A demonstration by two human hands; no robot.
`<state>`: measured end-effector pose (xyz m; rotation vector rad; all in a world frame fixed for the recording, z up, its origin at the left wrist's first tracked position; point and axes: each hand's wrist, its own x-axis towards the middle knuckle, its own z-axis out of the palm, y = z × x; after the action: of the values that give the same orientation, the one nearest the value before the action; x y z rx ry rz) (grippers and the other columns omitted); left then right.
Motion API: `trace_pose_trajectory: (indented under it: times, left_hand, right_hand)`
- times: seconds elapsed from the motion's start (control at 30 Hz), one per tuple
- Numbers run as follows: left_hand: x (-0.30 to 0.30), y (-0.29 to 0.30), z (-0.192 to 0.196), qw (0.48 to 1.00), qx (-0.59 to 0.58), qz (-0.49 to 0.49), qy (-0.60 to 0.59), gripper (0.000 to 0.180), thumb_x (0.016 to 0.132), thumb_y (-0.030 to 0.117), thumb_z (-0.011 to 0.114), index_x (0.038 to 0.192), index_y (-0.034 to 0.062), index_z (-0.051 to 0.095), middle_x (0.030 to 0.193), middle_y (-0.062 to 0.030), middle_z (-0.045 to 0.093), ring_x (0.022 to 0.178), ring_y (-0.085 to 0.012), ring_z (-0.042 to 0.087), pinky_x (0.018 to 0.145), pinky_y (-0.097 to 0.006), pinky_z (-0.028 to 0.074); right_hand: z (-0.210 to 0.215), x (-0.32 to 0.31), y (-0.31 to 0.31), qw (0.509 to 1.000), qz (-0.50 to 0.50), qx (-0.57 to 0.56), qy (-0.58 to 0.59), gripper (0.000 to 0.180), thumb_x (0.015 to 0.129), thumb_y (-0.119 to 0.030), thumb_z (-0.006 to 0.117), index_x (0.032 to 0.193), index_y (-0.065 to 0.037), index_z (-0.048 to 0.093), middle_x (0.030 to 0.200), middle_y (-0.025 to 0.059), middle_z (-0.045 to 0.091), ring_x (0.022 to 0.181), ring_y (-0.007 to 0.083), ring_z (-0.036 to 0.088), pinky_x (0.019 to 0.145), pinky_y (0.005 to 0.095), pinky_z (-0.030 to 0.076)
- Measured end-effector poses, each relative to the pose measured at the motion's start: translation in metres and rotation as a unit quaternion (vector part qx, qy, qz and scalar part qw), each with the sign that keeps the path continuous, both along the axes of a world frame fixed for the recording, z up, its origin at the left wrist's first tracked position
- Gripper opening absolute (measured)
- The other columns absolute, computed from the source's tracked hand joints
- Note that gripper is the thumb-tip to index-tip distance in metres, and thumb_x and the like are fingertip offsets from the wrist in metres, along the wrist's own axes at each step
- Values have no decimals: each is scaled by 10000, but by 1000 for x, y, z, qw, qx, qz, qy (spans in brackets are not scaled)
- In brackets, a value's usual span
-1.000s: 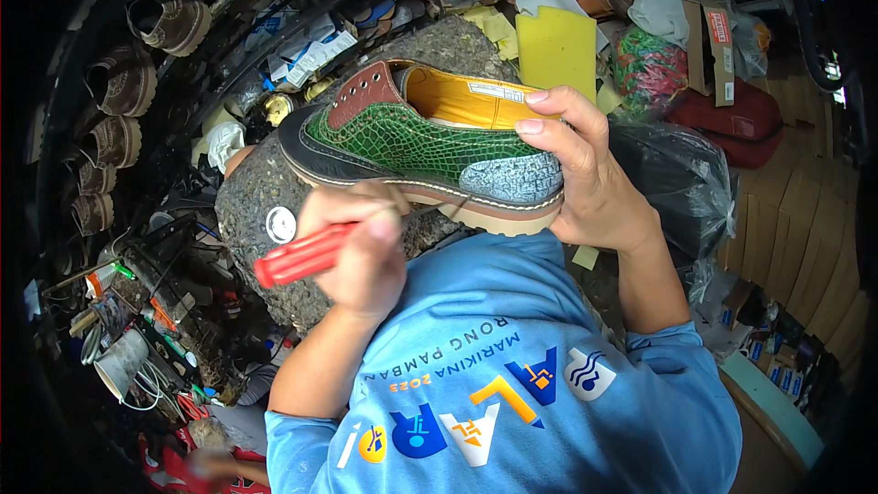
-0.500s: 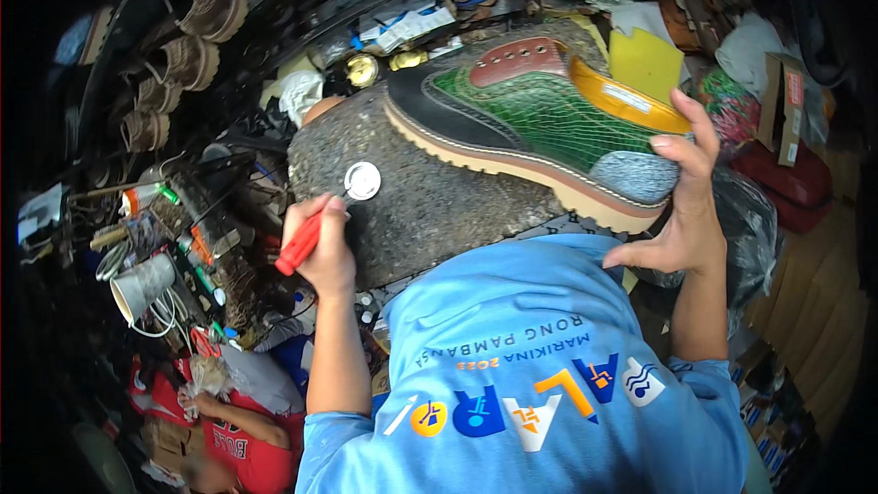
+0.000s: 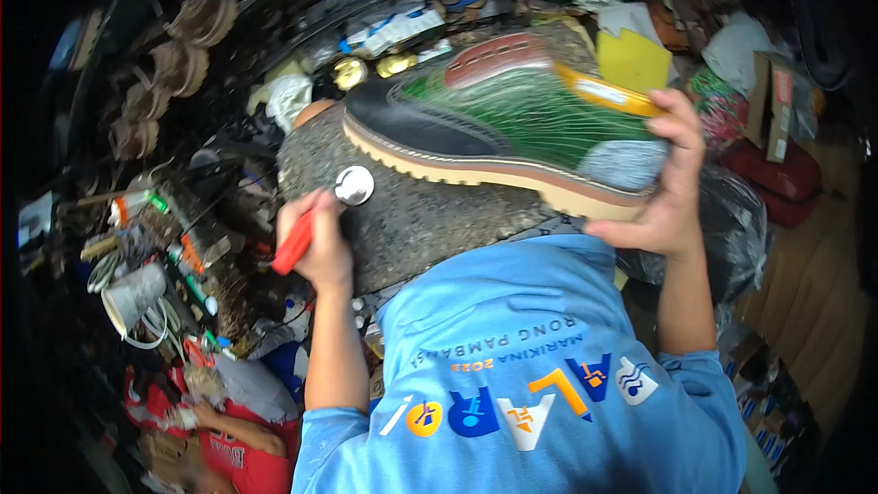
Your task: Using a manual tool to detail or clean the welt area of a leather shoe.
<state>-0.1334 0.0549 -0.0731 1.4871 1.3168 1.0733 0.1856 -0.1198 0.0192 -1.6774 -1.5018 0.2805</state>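
My right hand point(image 3: 672, 183) grips a shoe point(image 3: 512, 128) at its heel, fingers at the collar and thumb under the sole. The shoe has a black toe, a green scale-patterned upper, a reddish-brown eyelet panel, yellow lining and a ridged tan sole. It lies sideways above a dark, rough slab point(image 3: 421, 229), toe pointing left. My left hand point(image 3: 315, 242) is closed around a red-handled tool point(image 3: 293, 242); its working end is blurred and hard to make out. Just beyond those fingers, a small round white object point(image 3: 355, 185) shows against the slab.
Several brown shoes point(image 3: 197, 14) line a rack at upper left. A white mug-like container point(image 3: 133, 297) stands among tools at left. Beyond the slab are gold-coloured tins point(image 3: 350, 73) and a yellow sheet point(image 3: 631, 64). A person in red point(image 3: 238, 448) sits at lower left.
The shoe has shifted left, and my right thumb has come up against its sole. My left hand keeps its hold on the red-handled tool beside the white object. The view has drifted slightly.
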Motion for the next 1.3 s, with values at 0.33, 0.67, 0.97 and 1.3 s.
trace_pose_trajectory:
  times: [0.33, 0.67, 0.97, 1.3]
  left_hand:
    - [98, -31, 83, 869, -117, -248, -413, 100, 800, 126, 548, 822, 34, 516, 579, -54, 455, 493, -113, 365, 477, -263, 315]
    - [127, -59, 71, 883, -134, -263, -365, 71, 741, 55, 539, 780, 43, 480, 588, -80, 437, 504, -133, 350, 531, -296, 328]
    - [126, -60, 76, 898, -126, -261, -330, 77, 737, 46, 537, 782, 47, 475, 590, -77, 443, 512, -136, 352, 540, -306, 331]
    - [126, -60, 72, 880, -141, -260, -372, 77, 741, 52, 544, 781, 52, 478, 573, -62, 441, 501, -130, 349, 524, -297, 326]
  right_hand:
    - [11, -6, 11, 999, 40, -24, -10, 942, 486, -195, 849, 1304, -81, 397, 1295, 178, 371, 1210, 337, 419, 1003, 406, 386]
    - [15, -14, 12, 999, 43, -16, -1, 844, 484, -95, 814, 1244, -114, 447, 1265, 160, 398, 1175, 351, 463, 965, 413, 431]
    - [15, -17, 13, 999, 41, -8, 0, 823, 484, -75, 808, 1229, -113, 459, 1252, 154, 414, 1152, 345, 484, 948, 409, 448]
    - [14, -18, 12, 999, 35, 0, 3, 795, 491, -66, 799, 1212, -108, 467, 1242, 150, 418, 1120, 334, 502, 928, 397, 453]
